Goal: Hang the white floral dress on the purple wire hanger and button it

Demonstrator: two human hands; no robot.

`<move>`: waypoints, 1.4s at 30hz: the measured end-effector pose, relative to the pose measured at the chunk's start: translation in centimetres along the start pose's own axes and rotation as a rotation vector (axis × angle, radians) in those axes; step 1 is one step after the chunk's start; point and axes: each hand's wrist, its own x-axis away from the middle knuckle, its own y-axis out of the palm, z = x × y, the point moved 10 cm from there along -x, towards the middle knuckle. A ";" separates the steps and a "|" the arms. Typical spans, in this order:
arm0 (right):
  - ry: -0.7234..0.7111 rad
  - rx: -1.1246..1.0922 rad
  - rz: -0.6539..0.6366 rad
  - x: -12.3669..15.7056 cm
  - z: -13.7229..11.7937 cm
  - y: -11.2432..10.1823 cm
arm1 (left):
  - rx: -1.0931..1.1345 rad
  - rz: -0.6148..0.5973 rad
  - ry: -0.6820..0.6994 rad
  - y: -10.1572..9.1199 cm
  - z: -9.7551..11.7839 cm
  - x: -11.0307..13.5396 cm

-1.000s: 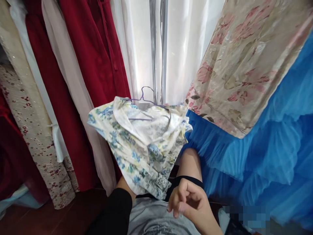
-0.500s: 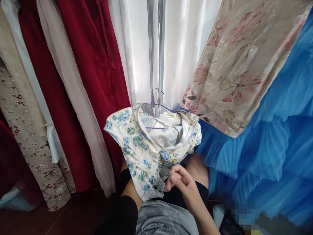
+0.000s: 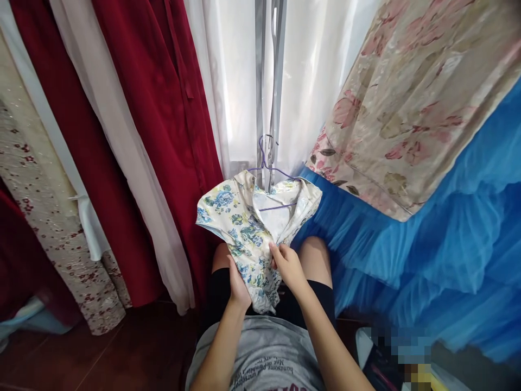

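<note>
A white blouse (image 3: 248, 233) with blue and yellow flowers hangs in front of me on a thin purple wire hanger (image 3: 264, 163). Its neckline gapes open, and the hanger's lower bar shows inside. My left hand (image 3: 240, 289) holds the blouse by its lower left side, thumb along the edge; the other fingers are hidden behind the cloth. Just below the neckline, my right hand (image 3: 288, 267) pinches the front edge between thumb and fingers. The crumpled hem hangs above my lap.
Dark red cloth (image 3: 138, 108) and a pale pink length (image 3: 109, 136) hang at left. White curtain (image 3: 236, 81) stands behind the hanger, with grey metal poles (image 3: 260, 98). At right are a floral beige cloth (image 3: 391, 125) and ruffled blue tulle (image 3: 439, 239). Brown tiles (image 3: 134, 353) lie below.
My left hand has come out from inside the blouse to its outer left side. My right hand has moved up and taken hold of the front edge. The blouse hangs straighter.
</note>
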 end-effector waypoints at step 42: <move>0.109 -0.458 -0.038 1.9 -1.2 2.2 | -0.794 -0.042 0.653 2.6 3.7 1.4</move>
